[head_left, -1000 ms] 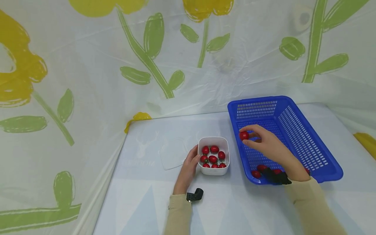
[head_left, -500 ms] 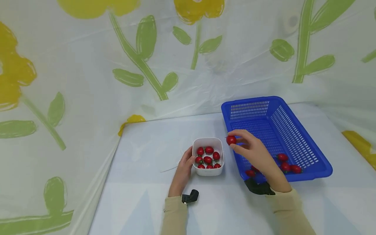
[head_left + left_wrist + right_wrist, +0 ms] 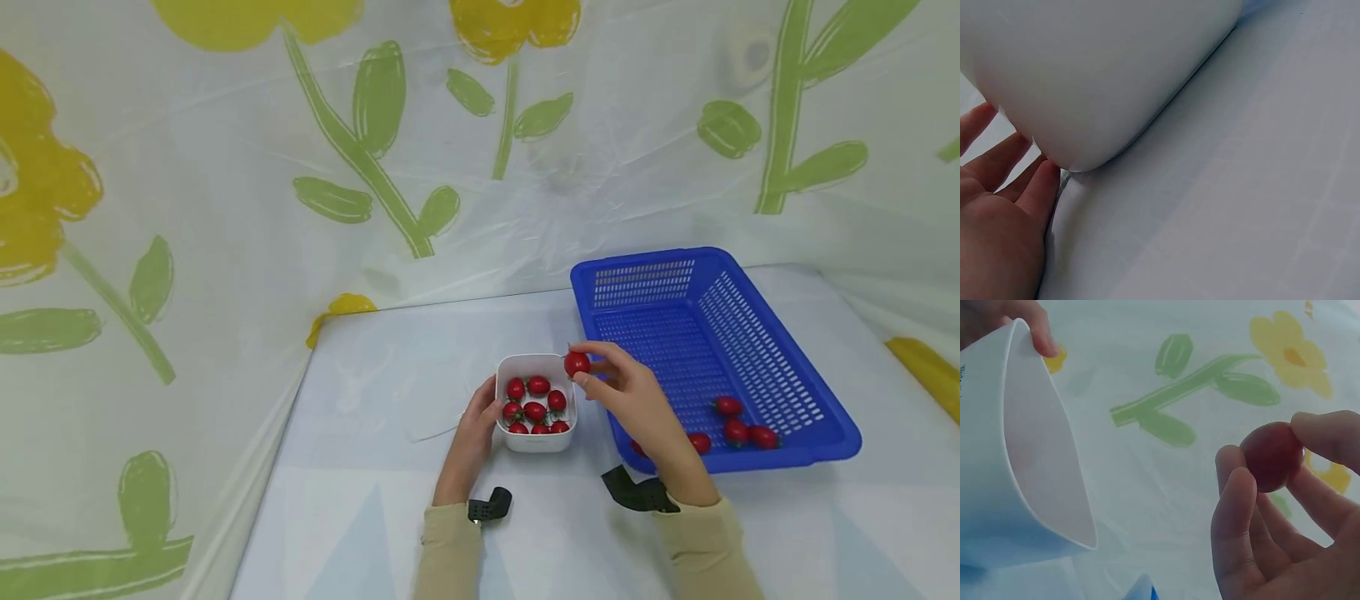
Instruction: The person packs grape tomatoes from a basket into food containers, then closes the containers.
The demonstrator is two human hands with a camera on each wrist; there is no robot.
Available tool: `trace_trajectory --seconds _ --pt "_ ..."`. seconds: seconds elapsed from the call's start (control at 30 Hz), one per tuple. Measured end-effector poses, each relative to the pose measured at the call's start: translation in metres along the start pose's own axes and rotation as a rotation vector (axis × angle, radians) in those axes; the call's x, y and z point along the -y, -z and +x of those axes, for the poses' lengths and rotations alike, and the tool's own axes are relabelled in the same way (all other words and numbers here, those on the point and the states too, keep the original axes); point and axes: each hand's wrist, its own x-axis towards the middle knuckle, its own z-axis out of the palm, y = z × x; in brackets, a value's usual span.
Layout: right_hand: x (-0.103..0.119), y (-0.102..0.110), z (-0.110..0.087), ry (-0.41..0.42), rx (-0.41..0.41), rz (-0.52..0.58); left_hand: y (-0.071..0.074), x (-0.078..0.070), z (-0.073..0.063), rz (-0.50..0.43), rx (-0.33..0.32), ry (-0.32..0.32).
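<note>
In the head view, my left hand (image 3: 471, 442) rests against the left side of a white square box (image 3: 536, 443). Several cherry tomatoes (image 3: 535, 412) lie inside it. The left wrist view shows straight, spread fingers (image 3: 1038, 194) touching the box wall (image 3: 1104, 81). Over the box's right rim, my right hand (image 3: 637, 408) pinches one cherry tomato (image 3: 577, 364) between thumb and fingertips. In the right wrist view that tomato (image 3: 1272, 456) is held in the air, apart from the box (image 3: 1047, 444).
A blue slotted basket (image 3: 776, 354) stands right of the box, with several cherry tomatoes (image 3: 763, 437) near its front side. My right forearm crosses its front left corner. A thin transparent flat piece (image 3: 435, 433) lies left of the box. A flower-printed sheet (image 3: 247, 167) hangs behind the table.
My right hand has carried the cherry tomato leftward from above the basket to the box's right rim. The left hand has stayed against the box. The head view has shifted slightly.
</note>
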Motion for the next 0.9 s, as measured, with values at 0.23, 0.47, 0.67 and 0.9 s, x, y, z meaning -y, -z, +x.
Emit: trace_trajectory --seconds 0.23,0.47,0.67,0.9 --pt "-0.005 -0.005 -0.004 -0.027 -0.030 -0.045 -0.001 0.004 0.002 0.032 0.000 -0.022" --pt "-0.014 -0.016 0.000 -0.003 -0.028 -0.101 0.002 0.010 0.004 0.041 -0.010 -0.026" --pt "-0.020 -0.026 0.006 0.011 -0.033 -0.227 0.002 0.010 0.004 0.043 -0.015 -0.022" --pt "-0.018 -0.034 0.009 0.077 -0.039 -0.402 0.000 -0.001 0.000 0.057 -0.010 -0.019"
